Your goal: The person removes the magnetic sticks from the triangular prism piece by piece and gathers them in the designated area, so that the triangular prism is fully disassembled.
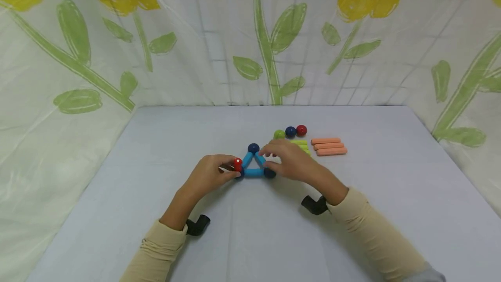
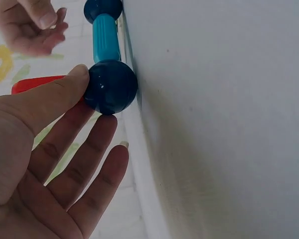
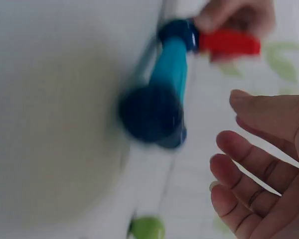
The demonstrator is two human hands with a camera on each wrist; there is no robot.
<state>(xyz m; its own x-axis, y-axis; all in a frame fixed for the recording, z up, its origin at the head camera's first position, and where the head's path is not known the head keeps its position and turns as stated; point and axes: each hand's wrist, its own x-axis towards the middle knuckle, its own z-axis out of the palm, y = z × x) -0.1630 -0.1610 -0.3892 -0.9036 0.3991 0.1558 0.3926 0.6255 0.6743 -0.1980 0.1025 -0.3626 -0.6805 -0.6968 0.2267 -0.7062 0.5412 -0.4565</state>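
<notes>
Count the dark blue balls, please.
4: the far ball, left ball and right ball of the triangle, plus another ball between the green ball and red ball; others may be hidden.

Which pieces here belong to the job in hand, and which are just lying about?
Apparently in use:
red rod in the left hand
three blue rods
three dark blue balls joining them

Apparently lying about:
green ball
loose dark blue ball
red ball
green rods
orange rods
</notes>
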